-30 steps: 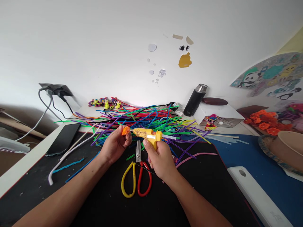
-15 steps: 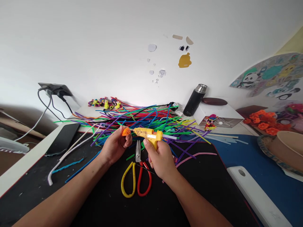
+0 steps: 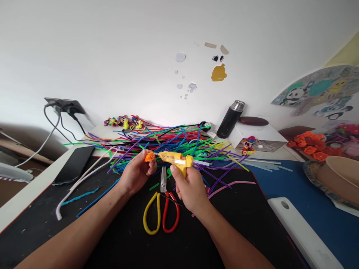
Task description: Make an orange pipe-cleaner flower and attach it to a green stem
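My left hand (image 3: 138, 169) pinches a small orange fuzzy piece (image 3: 149, 157), its exact form partly hidden by the fingers. My right hand (image 3: 191, 188) is wrapped round the handle of a yellow hot glue gun (image 3: 172, 158). A whitish glue stick (image 3: 201, 163) pokes out of the gun's rear. The nozzle points left and is at the orange piece; whether it touches cannot be made out. Below the hands, scissors (image 3: 163, 183) with one yellow and one red handle lie on the black mat (image 3: 120, 239), blades pointing away from me.
A heap of coloured pipe cleaners (image 3: 168, 138) spreads behind my hands. A phone (image 3: 74, 164) lies at left, a black thermos (image 3: 230, 119) stands at back right. Small fuzzy figures (image 3: 125, 122) sit at the back, another figure (image 3: 248, 145) by a white box. A white bar-shaped object (image 3: 303, 231) lies right.
Both hands keep almost the same pose, with the glue gun nozzle still at the orange piece. The view has shifted very slightly.
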{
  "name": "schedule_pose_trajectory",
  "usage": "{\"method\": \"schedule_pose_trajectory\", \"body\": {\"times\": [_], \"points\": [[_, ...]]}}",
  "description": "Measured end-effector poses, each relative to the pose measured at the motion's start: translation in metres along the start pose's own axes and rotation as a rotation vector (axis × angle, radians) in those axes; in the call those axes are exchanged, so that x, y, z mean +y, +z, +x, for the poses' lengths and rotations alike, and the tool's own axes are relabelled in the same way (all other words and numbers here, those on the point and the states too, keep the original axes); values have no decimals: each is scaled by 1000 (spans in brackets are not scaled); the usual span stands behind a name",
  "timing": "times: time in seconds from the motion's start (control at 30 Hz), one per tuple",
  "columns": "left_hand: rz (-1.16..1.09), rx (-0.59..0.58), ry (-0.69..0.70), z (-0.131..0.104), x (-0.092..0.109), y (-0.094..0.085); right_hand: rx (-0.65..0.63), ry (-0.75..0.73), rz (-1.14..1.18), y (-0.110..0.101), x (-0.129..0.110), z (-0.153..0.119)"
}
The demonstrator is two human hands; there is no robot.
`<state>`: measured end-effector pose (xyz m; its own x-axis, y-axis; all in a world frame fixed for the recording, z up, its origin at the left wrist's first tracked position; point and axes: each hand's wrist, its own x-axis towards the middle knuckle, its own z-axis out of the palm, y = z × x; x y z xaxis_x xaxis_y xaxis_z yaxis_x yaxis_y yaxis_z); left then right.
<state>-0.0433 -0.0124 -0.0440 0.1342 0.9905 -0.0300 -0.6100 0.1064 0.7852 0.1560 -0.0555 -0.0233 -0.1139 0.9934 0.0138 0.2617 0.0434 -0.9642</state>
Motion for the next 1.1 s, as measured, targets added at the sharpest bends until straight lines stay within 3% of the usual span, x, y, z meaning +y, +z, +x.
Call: {"method": "schedule_pose_trajectory", "body": {"times": [1.1], "points": [[-28, 51, 22, 1, 2, 1, 9, -23, 6, 4, 3, -1]]}}
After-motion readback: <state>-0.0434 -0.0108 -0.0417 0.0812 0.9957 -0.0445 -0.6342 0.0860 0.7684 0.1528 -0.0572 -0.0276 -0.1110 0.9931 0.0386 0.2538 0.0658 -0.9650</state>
